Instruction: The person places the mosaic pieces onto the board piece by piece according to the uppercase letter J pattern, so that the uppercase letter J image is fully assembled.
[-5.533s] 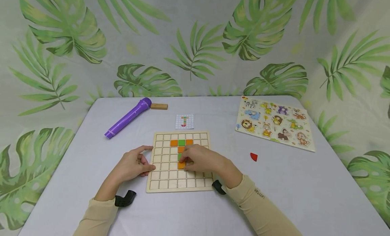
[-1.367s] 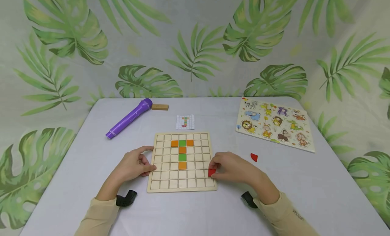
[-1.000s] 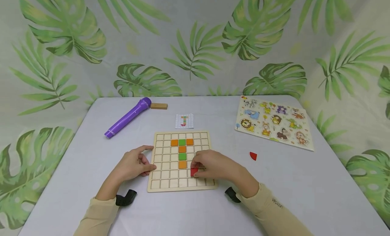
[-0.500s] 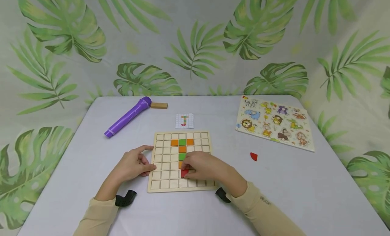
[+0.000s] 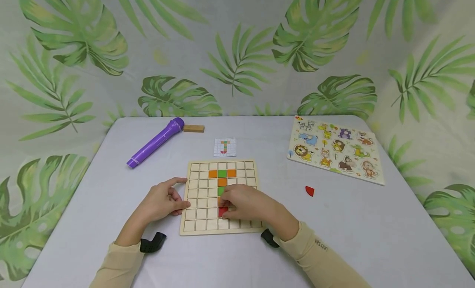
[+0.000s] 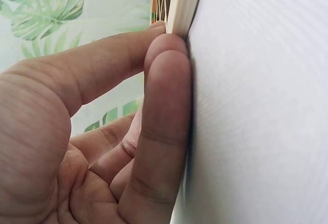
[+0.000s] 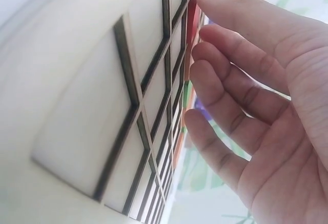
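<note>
Right hand (image 5: 243,203) has carried red piece (image 5: 222,212) onto grid board (image 5: 196,222).

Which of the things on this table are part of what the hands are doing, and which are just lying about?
In use:
wooden grid board
red piece under the right hand
orange and green tiles in the board
small pattern card
left hand against the board's edge
spare red piece

Lying about:
purple torch
wooden block
animal puzzle
</note>
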Action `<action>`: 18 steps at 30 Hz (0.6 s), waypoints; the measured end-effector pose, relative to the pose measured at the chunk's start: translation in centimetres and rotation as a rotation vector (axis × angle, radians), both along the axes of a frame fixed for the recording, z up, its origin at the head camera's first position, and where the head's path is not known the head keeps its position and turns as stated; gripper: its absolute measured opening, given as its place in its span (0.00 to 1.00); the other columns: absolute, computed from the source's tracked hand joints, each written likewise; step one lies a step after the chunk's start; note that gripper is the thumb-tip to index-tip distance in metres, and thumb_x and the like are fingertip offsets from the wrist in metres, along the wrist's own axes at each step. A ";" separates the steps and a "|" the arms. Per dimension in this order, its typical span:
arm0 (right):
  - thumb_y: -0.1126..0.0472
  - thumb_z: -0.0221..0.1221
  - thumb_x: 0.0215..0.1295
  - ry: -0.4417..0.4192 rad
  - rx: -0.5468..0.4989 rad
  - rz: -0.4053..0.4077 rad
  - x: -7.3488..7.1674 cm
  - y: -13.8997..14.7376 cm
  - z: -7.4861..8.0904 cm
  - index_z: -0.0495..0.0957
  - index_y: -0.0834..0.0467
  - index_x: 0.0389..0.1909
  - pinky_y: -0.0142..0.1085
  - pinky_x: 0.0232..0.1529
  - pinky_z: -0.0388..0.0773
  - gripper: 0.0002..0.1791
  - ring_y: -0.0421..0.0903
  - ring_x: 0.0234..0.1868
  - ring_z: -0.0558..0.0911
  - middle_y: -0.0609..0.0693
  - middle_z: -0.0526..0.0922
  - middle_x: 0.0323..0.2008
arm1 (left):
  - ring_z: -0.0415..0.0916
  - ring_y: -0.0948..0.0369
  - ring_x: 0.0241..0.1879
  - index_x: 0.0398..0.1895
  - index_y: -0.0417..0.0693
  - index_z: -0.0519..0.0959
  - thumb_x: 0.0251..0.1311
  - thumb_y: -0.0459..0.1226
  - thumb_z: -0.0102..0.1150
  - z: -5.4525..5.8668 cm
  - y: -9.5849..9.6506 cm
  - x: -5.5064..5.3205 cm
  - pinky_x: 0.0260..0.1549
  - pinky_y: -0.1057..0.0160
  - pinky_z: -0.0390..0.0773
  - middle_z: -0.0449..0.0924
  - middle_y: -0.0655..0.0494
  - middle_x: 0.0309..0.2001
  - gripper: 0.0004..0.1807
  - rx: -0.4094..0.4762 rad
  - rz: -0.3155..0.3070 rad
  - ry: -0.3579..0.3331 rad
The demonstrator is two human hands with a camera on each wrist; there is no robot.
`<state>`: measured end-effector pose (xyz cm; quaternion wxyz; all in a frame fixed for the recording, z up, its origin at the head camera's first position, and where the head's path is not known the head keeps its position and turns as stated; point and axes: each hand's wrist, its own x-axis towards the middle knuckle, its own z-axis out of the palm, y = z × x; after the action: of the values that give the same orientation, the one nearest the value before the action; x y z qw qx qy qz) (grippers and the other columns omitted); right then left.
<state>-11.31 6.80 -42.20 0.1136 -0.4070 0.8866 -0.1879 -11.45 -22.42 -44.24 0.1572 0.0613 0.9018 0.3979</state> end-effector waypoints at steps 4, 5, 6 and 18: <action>0.57 0.74 0.68 -0.002 0.002 -0.003 0.0 -0.1 0.0 0.90 0.55 0.45 0.27 0.45 0.79 0.09 0.39 0.39 0.79 0.44 0.87 0.41 | 0.83 0.62 0.23 0.78 0.45 0.70 0.59 0.39 0.80 -0.1 -0.1 -0.1 0.27 0.64 0.76 0.84 0.57 0.27 0.44 -0.003 -0.003 0.001; 0.57 0.74 0.68 -0.002 0.003 -0.001 -0.1 -0.1 0.0 0.90 0.55 0.44 0.27 0.45 0.79 0.08 0.38 0.39 0.79 0.45 0.87 0.41 | 0.83 0.62 0.23 0.77 0.45 0.70 0.59 0.39 0.80 -0.2 -0.1 -0.1 0.27 0.64 0.76 0.84 0.57 0.27 0.44 -0.003 -0.005 0.004; 0.57 0.73 0.68 -0.002 0.005 0.001 -0.1 -0.1 0.0 0.90 0.55 0.44 0.27 0.45 0.78 0.08 0.38 0.38 0.78 0.44 0.87 0.40 | 0.83 0.62 0.23 0.77 0.45 0.70 0.59 0.39 0.80 -0.2 -0.1 -0.1 0.27 0.64 0.76 0.84 0.57 0.27 0.44 -0.003 -0.007 0.005; 0.58 0.72 0.70 0.002 -0.002 -0.017 -0.3 0.5 0.3 0.90 0.54 0.42 0.30 0.46 0.79 0.05 0.38 0.38 0.77 0.44 0.85 0.39 | 0.83 0.62 0.23 0.78 0.44 0.69 0.59 0.39 0.80 -0.2 -0.2 0.0 0.27 0.63 0.78 0.84 0.56 0.27 0.45 0.002 -0.008 0.000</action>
<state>-11.62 7.30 -41.91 0.1108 -0.3996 0.8901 -0.1892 -11.49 -22.58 -44.45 0.1586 0.0650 0.9012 0.3981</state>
